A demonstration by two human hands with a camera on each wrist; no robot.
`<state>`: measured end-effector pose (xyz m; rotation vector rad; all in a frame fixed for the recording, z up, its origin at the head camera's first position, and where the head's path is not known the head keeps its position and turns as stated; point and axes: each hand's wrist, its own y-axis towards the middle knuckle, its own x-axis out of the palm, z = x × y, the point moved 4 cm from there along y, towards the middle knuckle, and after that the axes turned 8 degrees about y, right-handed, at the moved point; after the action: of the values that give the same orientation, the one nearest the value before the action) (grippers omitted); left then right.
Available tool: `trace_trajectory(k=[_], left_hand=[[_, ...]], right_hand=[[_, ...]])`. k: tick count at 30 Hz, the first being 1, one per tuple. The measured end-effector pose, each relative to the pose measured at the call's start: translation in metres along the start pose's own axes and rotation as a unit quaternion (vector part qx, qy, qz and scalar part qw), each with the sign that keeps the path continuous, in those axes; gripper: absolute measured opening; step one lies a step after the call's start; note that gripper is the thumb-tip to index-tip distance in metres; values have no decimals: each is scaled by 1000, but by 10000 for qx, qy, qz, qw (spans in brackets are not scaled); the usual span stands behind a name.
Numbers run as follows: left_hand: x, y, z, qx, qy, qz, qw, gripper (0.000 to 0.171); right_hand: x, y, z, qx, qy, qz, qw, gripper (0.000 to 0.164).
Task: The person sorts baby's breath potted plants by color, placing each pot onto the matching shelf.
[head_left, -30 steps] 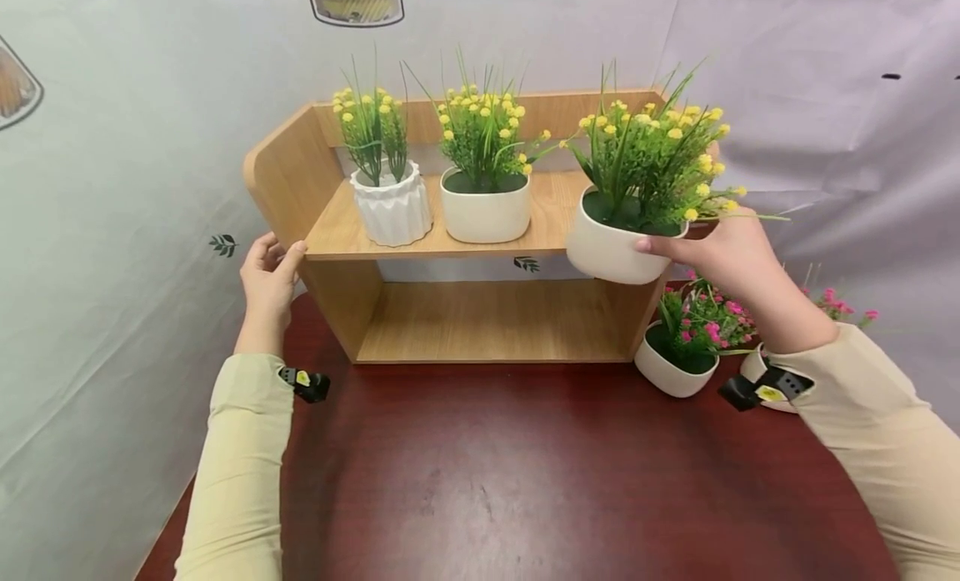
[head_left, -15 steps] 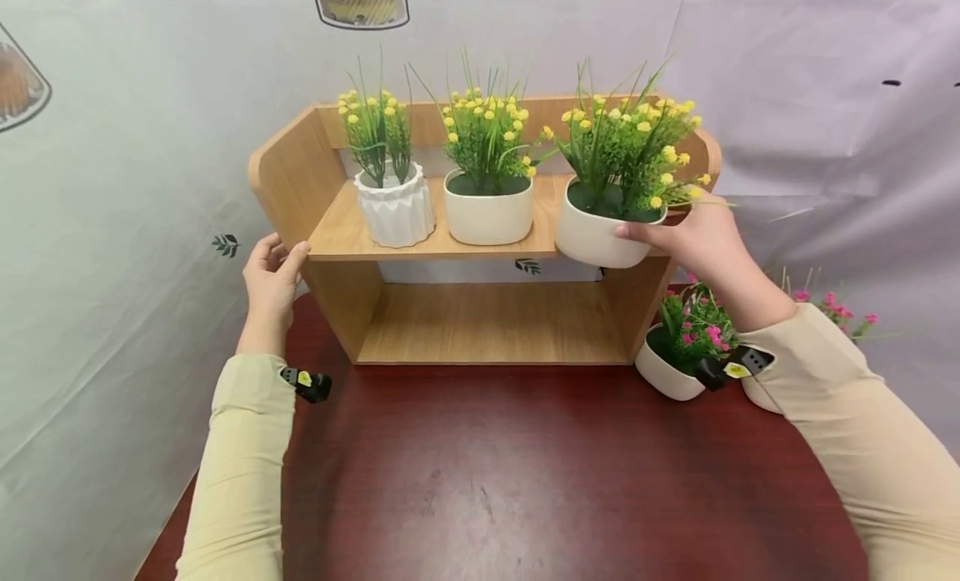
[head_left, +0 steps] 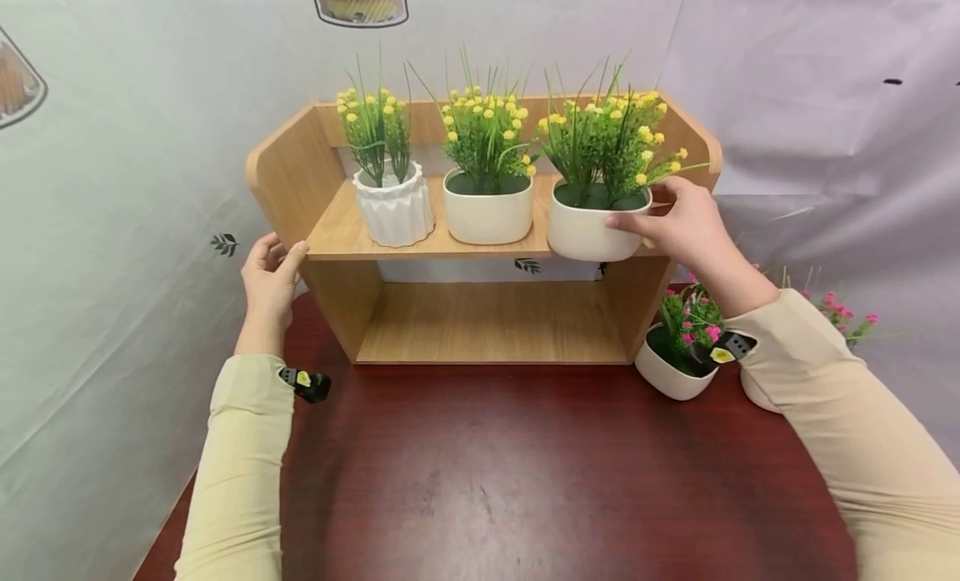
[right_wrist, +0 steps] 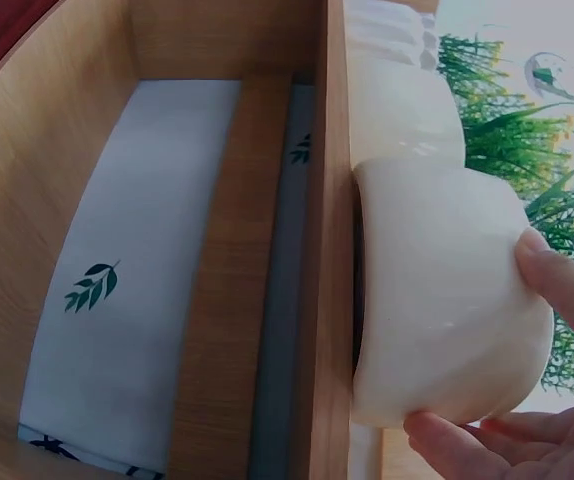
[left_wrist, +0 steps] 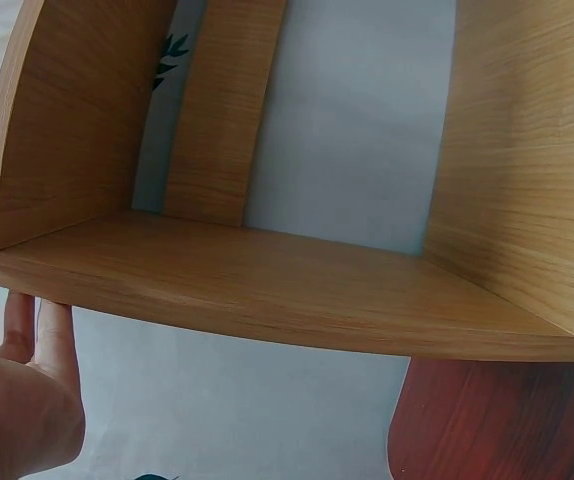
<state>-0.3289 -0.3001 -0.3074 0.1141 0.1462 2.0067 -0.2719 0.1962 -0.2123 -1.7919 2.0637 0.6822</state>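
A white oval pot of yellow artificial flowers sits at the right end of the top board of a wooden shelf, overlapping its front edge. My right hand grips this pot by its right end, thumb on the front wall and fingers around the end. Left of it stand a similar white oval pot and a ribbed white round pot, both with yellow flowers. At the shelf's left side panel, my left hand holds the edge, fingers along the outer face.
On the dark red table, right of the shelf, stands a white pot with pink flowers; another pot is partly hidden behind my right sleeve. The lower board of the shelf lies under the pots. A pale printed curtain hangs behind.
My right hand has moved the flower pot left and slightly up, from in front of the shelf's right end to beside the middle pot, and levelled it. The left hand stays put.
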Motion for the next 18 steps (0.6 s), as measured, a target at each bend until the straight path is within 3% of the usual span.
trace_trajectory(k=[11,18], left_hand=[[1,0,3,85,-65,-57,9999,27],[0,2,3,269,80,-157,9995,28]], right_hand=[[6,12,2,-114,391,-70,9991,86],[8,17,5,-274,278,-7,9992,87]])
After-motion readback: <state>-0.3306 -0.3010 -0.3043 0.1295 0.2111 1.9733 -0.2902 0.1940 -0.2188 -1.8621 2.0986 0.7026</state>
